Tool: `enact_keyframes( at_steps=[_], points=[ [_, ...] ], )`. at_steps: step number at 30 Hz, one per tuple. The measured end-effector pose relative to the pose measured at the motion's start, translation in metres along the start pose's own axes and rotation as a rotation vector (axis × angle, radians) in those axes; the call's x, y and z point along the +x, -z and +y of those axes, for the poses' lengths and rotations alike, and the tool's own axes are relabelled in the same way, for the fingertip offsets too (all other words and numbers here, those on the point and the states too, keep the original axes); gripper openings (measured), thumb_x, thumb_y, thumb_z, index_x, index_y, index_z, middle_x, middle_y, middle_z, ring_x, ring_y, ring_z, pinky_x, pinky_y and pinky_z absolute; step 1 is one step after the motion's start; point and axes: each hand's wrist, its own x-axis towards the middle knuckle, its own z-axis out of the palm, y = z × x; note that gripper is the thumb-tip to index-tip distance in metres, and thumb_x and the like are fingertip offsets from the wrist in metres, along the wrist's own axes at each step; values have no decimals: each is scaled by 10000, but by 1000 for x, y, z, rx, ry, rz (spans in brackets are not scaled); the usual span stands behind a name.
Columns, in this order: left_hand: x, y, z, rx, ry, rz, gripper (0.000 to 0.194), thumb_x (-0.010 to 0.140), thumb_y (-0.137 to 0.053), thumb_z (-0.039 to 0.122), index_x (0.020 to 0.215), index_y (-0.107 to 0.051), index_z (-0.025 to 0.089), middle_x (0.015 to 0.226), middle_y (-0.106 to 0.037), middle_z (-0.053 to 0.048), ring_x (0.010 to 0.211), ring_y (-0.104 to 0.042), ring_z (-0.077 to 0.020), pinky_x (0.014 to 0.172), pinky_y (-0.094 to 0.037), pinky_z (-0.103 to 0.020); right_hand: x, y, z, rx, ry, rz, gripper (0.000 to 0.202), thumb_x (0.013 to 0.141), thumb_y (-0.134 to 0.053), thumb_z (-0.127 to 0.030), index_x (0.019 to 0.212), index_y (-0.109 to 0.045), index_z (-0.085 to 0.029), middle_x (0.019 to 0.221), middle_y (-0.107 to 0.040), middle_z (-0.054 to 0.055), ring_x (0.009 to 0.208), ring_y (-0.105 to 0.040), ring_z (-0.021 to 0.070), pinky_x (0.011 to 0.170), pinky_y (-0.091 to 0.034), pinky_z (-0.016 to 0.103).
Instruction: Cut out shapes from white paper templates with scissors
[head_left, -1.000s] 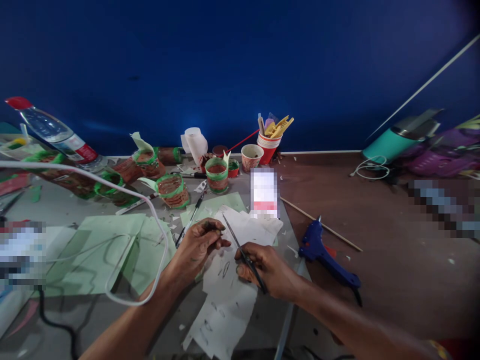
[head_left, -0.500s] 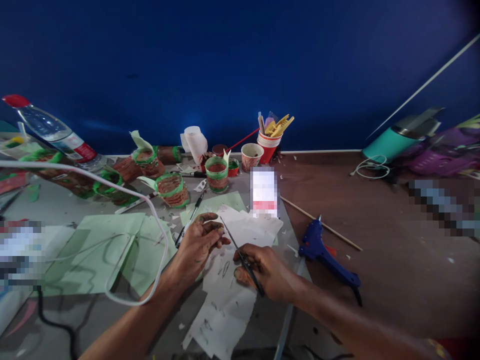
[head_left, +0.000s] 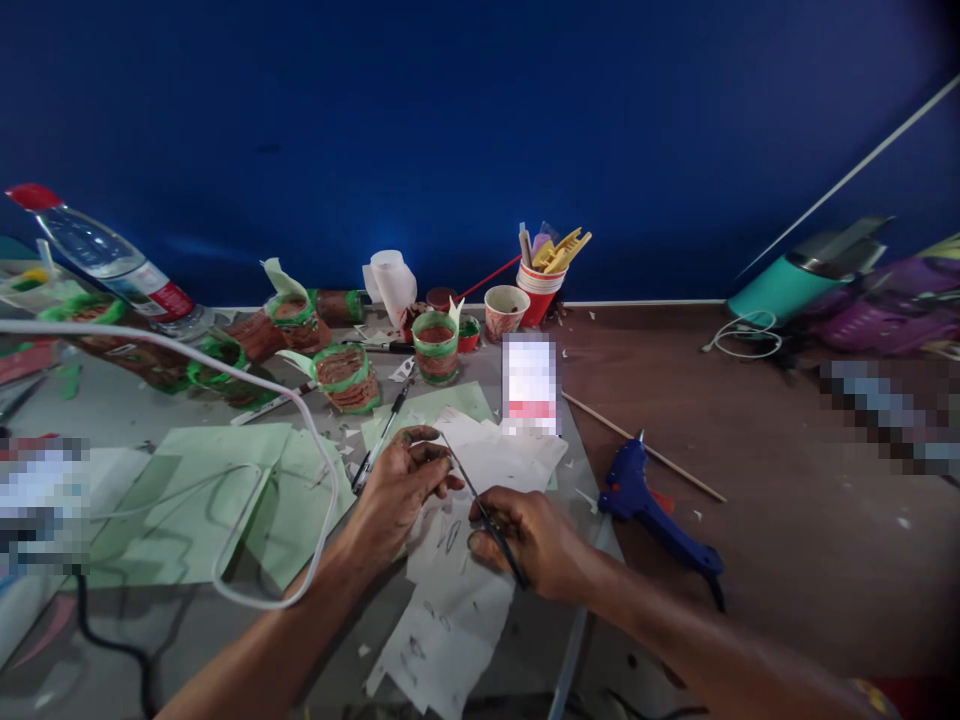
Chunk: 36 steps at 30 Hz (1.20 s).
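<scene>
My right hand (head_left: pixel 517 540) is closed on dark-handled scissors (head_left: pixel 491 525), whose thin blades point up and left toward my left hand. Pinched between the fingertips of my left hand (head_left: pixel 409 480) is a tiny white piece of paper (head_left: pixel 451 462), partly hidden. Beneath both hands lie white paper sheets (head_left: pixel 457 620) with small dark leaf-like outlines and ragged edges. A pen (head_left: pixel 386 430) rests on green paper just beyond my left hand.
Clay-covered jars (head_left: pixel 345 378) with green rims stand at the back left, beside a bottle (head_left: pixel 112 260). A blue glue gun (head_left: pixel 652 510) and wooden stick (head_left: pixel 645 447) lie right. A white cable (head_left: pixel 319 440) loops over green sheets (head_left: pixel 187 490). Behind is a tool-filled cup (head_left: pixel 541 290).
Almost nothing differs. The view has shifted very slightly, and both hands keep nearly the same pose around the scissors and paper.
</scene>
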Motion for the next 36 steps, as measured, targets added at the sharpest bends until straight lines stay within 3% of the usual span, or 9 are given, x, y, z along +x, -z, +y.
enact_keyframes(
  at_steps=[4, 11, 22, 36],
  points=[
    [-1, 1, -3, -3, -18, 6, 316, 683, -702, 204, 898, -472, 182, 676, -585, 56, 502, -571, -64, 559, -456, -211, 0, -2, 3, 38, 7, 24, 123, 768, -584, -271, 783, -509, -175, 547, -368, -71, 498, -305, 78, 448, -259, 180],
    [-5, -6, -6, 76, 83, -61, 243, 687, -702, 311, 757, -529, 156, 519, -540, 48, 532, -596, -116, 524, -425, -208, 0, -4, 3, 43, 16, 72, 222, 744, -596, -254, 658, -401, -190, 540, -289, -79, 505, -257, 73, 435, -224, 178],
    [-1, -2, -11, 144, 27, -98, 204, 748, -638, 318, 700, -535, 149, 604, -548, 26, 526, -563, -94, 490, -406, -200, -2, -4, 2, -78, 11, 67, 166, 771, -571, -306, 711, -494, -172, 534, -318, -74, 501, -278, 75, 443, -230, 186],
    [0, 1, -12, 174, 33, -148, 210, 775, -592, 334, 685, -543, 150, 582, -576, 4, 518, -528, -96, 510, -382, -206, -2, -5, 0, -50, 19, 48, 157, 786, -555, -325, 760, -531, -172, 535, -347, -67, 495, -293, 81, 441, -243, 189]
  ],
)
